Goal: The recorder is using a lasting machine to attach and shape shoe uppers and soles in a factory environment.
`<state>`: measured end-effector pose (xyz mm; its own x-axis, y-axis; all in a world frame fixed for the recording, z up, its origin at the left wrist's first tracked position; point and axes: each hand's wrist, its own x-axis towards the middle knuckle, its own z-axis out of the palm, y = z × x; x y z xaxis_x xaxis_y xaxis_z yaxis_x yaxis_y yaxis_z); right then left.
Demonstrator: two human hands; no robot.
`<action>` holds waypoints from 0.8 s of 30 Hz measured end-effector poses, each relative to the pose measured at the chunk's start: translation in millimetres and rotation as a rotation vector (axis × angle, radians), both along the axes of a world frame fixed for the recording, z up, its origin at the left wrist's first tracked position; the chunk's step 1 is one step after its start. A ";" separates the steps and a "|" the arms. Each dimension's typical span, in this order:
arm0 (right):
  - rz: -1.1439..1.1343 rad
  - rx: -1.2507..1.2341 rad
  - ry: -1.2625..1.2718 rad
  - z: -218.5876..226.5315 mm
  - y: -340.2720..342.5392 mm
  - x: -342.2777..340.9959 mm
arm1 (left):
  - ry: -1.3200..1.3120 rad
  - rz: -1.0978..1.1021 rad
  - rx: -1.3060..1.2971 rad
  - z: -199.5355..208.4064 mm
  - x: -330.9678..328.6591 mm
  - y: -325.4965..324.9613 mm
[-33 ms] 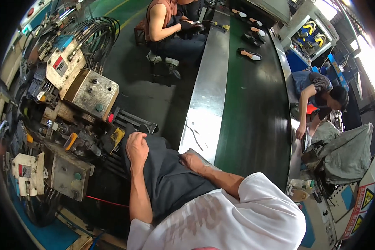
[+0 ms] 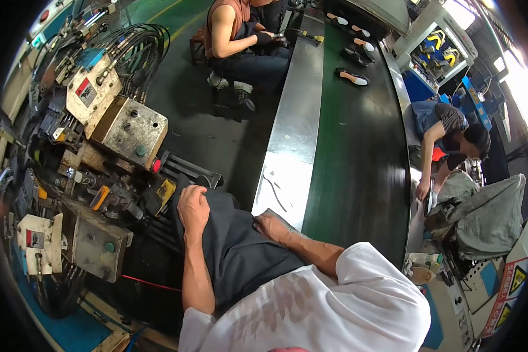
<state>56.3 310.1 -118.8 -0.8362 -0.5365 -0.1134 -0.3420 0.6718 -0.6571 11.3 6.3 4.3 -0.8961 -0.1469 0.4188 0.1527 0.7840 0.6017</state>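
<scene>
My left hand [image 2: 193, 208] rests on the knee of my dark trousers [image 2: 229, 234], its fingers curled closed with no object visible in them. On the other thigh lies my right hand [image 2: 271, 225], beside the edge of a shiny metal ledge [image 2: 296, 123]. Its fingers are bent inward, their tips partly hidden, and I see nothing held. Just beyond it on the ledge is a thin tool with dark curved handles [image 2: 277, 190], which looks like pincers. It lies apart from both hands.
A dark conveyor belt [image 2: 358, 152] runs along the ledge, carrying several black shoes [image 2: 352, 77] at its far end. Left stands a machine with control boxes [image 2: 132, 132] and hoses. One co-worker [image 2: 223, 35] sits ahead; another [image 2: 437, 126] bends over at right near a grey cloth [image 2: 490, 217].
The seated co-worker's gloved hands and the dark item in them have shifted slightly. My own hands stay where they were.
</scene>
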 end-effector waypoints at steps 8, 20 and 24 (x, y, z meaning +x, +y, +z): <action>0.114 0.036 0.256 9.0 19.4 -3.4 | 0.024 0.014 0.028 3.5 7.6 -4.5; 0.069 -0.040 0.284 15.8 25.8 -11.3 | -0.044 -0.011 0.007 6.7 1.6 7.4; 0.072 -0.005 0.250 10.1 32.3 -14.4 | -0.073 -0.009 -0.013 4.3 -10.0 15.5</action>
<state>41.9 342.5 -108.7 -0.7978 -0.5955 0.0944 -0.5406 0.6371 -0.5494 1.3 21.8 8.7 -0.9255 -0.1336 0.3544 0.1159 0.7909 0.6009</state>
